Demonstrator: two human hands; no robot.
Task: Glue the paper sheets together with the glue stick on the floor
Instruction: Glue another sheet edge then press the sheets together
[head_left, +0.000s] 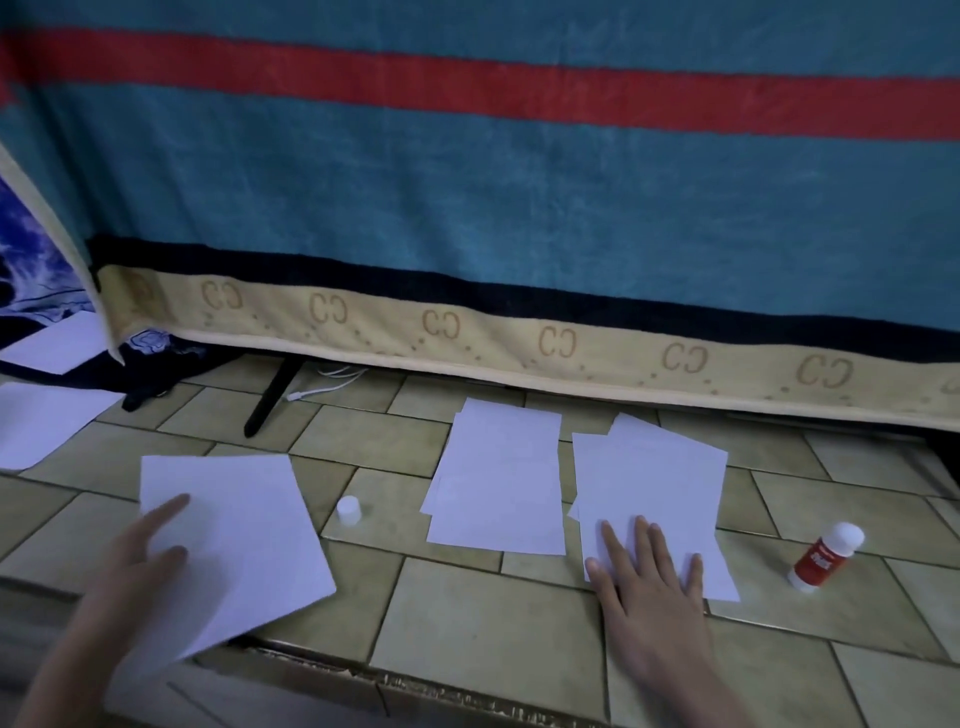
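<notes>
My left hand (140, 566) grips a white paper sheet (244, 535) at its left edge, fingers on top, and the sheet tilts up off the tiled floor. My right hand (649, 577) lies flat with spread fingers on the right stack of paper sheets (654, 473). Between the two, a middle stack of sheets (498, 478) rests on the floor. The red-and-white glue stick (826, 558) lies on the tiles right of my right hand, apart from it. A small white cap (348, 510) stands between the held sheet and the middle stack.
A teal blanket with a red stripe (519, 208) hangs down behind the papers. More white sheets (41, 421) lie at far left. A black leg (272, 400) and a white cable (327, 384) sit under the blanket's edge. A worn step edge (415, 686) runs along the bottom.
</notes>
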